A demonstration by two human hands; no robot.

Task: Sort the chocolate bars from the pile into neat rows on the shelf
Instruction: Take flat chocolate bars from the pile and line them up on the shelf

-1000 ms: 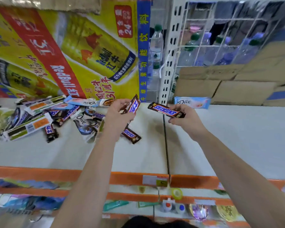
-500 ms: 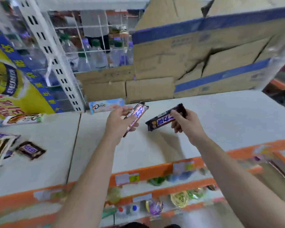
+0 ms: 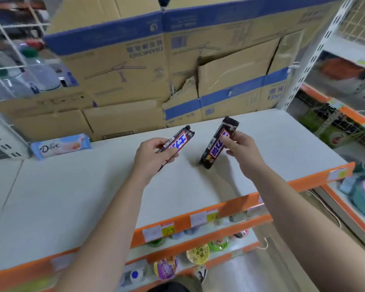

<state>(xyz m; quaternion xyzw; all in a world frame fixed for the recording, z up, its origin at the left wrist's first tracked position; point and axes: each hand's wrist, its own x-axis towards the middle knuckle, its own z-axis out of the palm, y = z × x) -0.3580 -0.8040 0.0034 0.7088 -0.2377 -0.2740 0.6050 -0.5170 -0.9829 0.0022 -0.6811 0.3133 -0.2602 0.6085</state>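
Clearly both hands are loaded. The left hand (image 3: pixel 151 158) pinches one Snickers bar (image 3: pixel 178 143) near its lower half, the wrapper angled up and to the right above the white shelf (image 3: pixel 82 197). The right hand (image 3: pixel 243 151) grips a second Snickers bar (image 3: pixel 219 144) between thumb and fingers around its middle, tilted steeply so that its lower end sits at or just above the shelf surface; the dark shadow there makes it hard to tell whether it is touching.

Only one sorted item shows on this board: a pale Dove bar (image 3: pixel 61 146) lying flat at the back left, just in front of the cardboard boxes (image 3: pixel 135 70). The pile itself is out of view.

The main risk is misalignment. With the right bar coming in end-first and tilted, letting it go at this angle would probably make it topple sideways and lie crooked, spoiling any row. Nothing nearby gives a straight edge to set it against, so a row started mid-shelf could drift out of square with the orange front lip (image 3: pixel 198 216). The slick wrappers could also slip in a light pinch, and a bar placed close to the front could slide off onto the jelly cups (image 3: pixel 198 255) on the tier below.
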